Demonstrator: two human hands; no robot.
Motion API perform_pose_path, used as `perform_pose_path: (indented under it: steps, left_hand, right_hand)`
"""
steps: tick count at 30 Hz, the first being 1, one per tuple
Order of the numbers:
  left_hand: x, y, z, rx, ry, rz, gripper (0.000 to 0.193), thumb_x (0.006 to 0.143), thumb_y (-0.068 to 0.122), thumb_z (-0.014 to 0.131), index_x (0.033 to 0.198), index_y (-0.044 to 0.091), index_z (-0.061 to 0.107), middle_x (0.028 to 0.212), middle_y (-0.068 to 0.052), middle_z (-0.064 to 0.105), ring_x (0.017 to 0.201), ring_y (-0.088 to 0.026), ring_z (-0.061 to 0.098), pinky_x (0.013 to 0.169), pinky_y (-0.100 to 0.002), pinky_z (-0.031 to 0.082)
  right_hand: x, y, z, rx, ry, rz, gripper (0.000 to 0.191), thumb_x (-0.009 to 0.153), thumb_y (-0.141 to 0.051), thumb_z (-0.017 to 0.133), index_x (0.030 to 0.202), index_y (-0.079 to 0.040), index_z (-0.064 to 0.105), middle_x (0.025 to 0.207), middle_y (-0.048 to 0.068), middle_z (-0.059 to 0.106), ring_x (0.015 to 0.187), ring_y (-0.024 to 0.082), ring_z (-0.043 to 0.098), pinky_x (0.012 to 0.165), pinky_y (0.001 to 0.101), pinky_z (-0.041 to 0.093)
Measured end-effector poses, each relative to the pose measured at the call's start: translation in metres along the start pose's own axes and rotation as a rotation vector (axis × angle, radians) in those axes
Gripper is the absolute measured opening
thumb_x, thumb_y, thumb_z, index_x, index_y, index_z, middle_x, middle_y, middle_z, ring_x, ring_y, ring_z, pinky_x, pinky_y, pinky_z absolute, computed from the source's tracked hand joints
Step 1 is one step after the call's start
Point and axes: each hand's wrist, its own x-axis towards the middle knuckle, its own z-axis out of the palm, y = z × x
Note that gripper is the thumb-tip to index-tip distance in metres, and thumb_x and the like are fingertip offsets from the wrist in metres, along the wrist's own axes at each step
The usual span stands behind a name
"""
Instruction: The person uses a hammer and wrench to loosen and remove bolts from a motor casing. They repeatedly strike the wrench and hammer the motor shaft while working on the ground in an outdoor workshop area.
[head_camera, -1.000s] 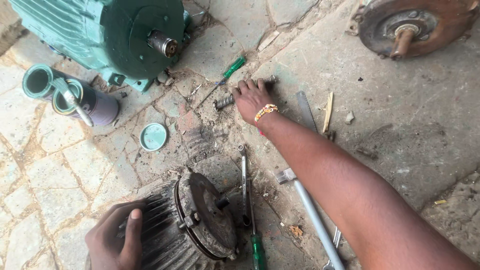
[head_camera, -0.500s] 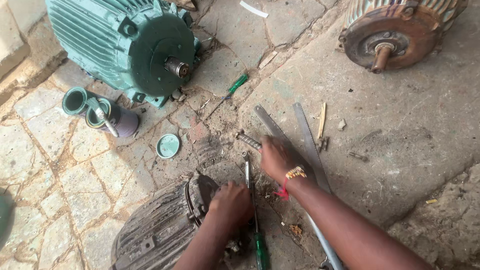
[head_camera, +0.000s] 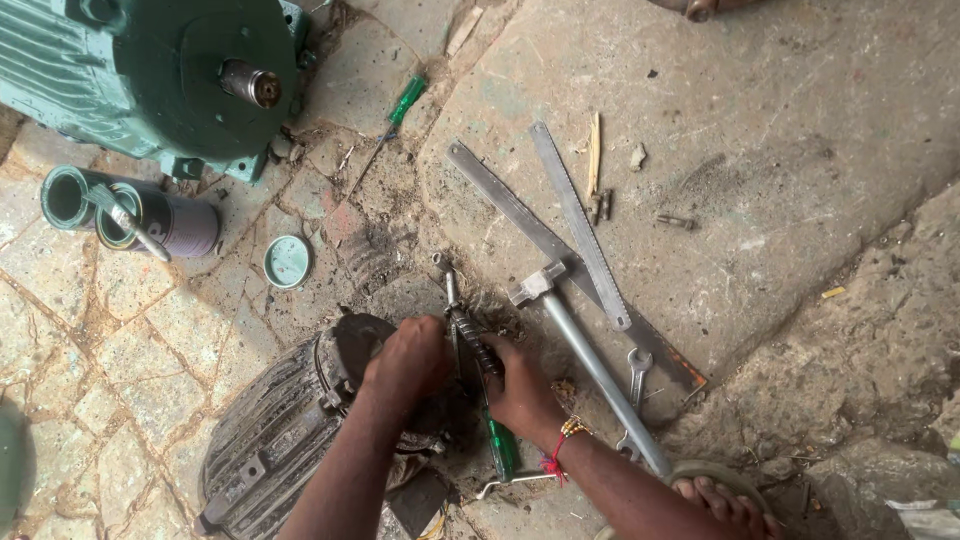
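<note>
Seen from above, two bare hands meet over a dark, ribbed motor (head_camera: 270, 440) lying on its side on a dusty stone floor (head_camera: 800, 200). The left hand (head_camera: 408, 358) rests on the motor's round end face, fingers curled down against the metal; whether they grip anything there cannot be told. Just beside it, the right hand (head_camera: 522, 392) is closed, its fingers wrapped near a dark bolt (head_camera: 474, 345) that slants up from the motor's end. A beaded bracelet (head_camera: 566, 432) and a red thread circle that wrist.

Under the right hand lies a screwdriver with a green handle (head_camera: 500, 448), pointing away from the person. Just to the right, a hammer with a metal shaft (head_camera: 590, 358) lies diagonally, its head beside two long flat saw blades (head_camera: 580, 225) that cross one another. A small spanner (head_camera: 636, 368) sits beside the hammer's shaft. A bare foot in a sandal (head_camera: 722, 495) shows at the bottom edge.

Farther out, at the top left, stands a large green motor (head_camera: 130, 70) with its shaft facing the camera. Below it lie two open tins (head_camera: 120, 212) with a brush across them, and a round lid (head_camera: 288, 261) near them. A second green-handled screwdriver (head_camera: 388, 125) lies between the green motor and the saw blades.
</note>
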Motion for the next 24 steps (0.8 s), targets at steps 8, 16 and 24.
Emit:
perform_pose_path:
  steps: [8,16,24]
  left_hand:
    - [-0.024,0.003,-0.035,-0.095,-0.070,-0.017,0.032,0.101,0.012,0.046,0.106,0.005,0.077,0.104,-0.020,0.079,0.085,-0.028,0.078,0.086,-0.042,0.063]
    - [-0.064,-0.005,-0.050,-0.101,-0.042,-0.010,0.030,0.098,0.013,0.055,0.121,0.013,0.074,0.113,-0.013,0.076,0.091,-0.026,0.079,0.090,-0.041,0.063]
    - [-0.086,-0.001,-0.040,-0.027,-0.076,0.135,0.027,0.097,0.015,0.060,0.119,0.013,0.075,0.108,-0.011,0.079,0.089,-0.023,0.079,0.091,-0.039,0.063]
  right_hand:
    - [-0.025,0.011,-0.004,0.056,0.071,-0.145,0.060,0.077,0.012,0.065,0.136,0.006,0.056,0.136,0.026,0.062,0.125,0.038,0.062,0.110,0.0404,0.047]
    - [-0.041,0.004,0.022,0.012,-0.103,-0.026,0.055,0.083,0.007,0.064,0.137,0.003,0.055,0.136,0.025,0.060,0.130,0.038,0.057,0.115,0.0419,0.042]
    - [-0.063,-0.009,0.032,0.139,-0.345,-0.054,0.064,0.089,0.002,0.061,0.149,-0.002,0.040,0.131,0.023,0.063,0.120,0.035,0.066,0.106,0.0380,0.052]
